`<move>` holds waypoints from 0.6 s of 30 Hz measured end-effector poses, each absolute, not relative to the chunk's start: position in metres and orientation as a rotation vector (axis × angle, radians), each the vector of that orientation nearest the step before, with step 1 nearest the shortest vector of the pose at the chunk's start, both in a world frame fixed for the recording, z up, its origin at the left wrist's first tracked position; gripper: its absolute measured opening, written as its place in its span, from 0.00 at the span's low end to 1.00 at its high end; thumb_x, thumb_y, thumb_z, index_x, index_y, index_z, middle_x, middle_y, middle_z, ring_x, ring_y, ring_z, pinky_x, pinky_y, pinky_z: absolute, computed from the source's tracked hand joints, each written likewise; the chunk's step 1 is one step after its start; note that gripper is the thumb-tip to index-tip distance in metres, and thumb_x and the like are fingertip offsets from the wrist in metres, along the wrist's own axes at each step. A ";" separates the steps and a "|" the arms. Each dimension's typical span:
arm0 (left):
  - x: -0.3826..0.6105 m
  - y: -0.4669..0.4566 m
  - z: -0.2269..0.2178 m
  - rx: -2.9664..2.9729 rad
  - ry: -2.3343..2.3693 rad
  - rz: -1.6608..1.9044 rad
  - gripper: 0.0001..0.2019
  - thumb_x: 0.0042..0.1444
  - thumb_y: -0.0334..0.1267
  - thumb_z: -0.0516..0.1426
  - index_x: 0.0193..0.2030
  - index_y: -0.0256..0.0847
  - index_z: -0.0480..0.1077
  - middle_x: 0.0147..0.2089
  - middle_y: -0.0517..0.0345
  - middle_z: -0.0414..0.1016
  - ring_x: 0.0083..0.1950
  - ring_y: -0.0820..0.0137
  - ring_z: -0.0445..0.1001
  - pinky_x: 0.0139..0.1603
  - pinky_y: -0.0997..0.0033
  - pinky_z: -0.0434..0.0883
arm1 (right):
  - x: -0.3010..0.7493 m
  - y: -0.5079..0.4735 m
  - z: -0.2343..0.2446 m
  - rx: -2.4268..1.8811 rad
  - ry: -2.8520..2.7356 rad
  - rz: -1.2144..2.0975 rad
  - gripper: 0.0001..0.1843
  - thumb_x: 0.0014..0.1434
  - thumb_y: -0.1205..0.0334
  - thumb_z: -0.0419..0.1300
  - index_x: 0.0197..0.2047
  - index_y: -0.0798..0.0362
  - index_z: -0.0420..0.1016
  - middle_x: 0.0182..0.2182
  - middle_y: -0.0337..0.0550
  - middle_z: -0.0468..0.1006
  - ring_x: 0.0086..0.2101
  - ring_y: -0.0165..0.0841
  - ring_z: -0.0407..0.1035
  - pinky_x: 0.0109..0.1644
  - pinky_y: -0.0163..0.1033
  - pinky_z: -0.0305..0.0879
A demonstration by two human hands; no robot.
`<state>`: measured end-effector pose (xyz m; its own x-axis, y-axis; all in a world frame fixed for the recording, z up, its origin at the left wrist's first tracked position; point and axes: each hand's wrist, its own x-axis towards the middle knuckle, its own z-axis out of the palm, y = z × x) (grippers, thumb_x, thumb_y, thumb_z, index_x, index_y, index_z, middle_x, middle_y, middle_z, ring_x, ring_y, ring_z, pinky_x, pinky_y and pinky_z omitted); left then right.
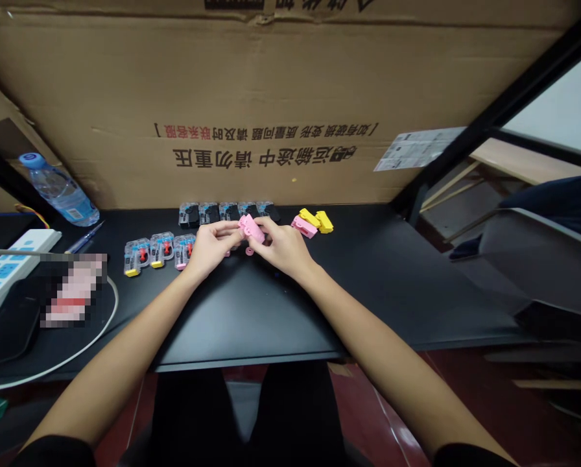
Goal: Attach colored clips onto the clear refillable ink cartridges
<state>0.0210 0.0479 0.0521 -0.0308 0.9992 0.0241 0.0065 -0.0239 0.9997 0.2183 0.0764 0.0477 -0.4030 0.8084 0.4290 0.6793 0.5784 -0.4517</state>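
Both hands meet over the black table around a small pink plastic piece point(252, 229). My left hand point(213, 248) pinches its left side with fingers closed. On the other side, my right hand point(286, 248) grips the piece between thumb and fingers. A tiny pink ring-like part point(249, 251) shows just below it. Beside my left hand, clear plastic cases with red parts inside point(162, 249) stand in a row, some with yellow ends. Behind the hands runs a row of clear cases with black parts point(209, 213). Yellow pieces point(324, 222) and a pink piece point(304, 226) lie to the right.
A large cardboard box point(271, 84) walls off the back. At the left are a water bottle point(59, 188), a pen point(85, 238), a power strip point(15, 263), a white cable point(114, 305) and a dark flat object point(8, 318). A chair point(538, 259) stands at the right.
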 end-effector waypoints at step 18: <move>0.014 0.057 0.044 1.287 1.181 1.312 0.28 0.49 0.44 0.73 0.56 0.36 0.79 0.39 0.50 0.88 0.35 0.64 0.85 0.31 0.72 0.79 | 0.216 0.074 0.045 -1.066 -2.211 0.340 0.24 0.68 0.56 0.66 0.66 0.48 0.75 0.47 0.47 0.90 0.40 0.42 0.85 0.43 0.41 0.75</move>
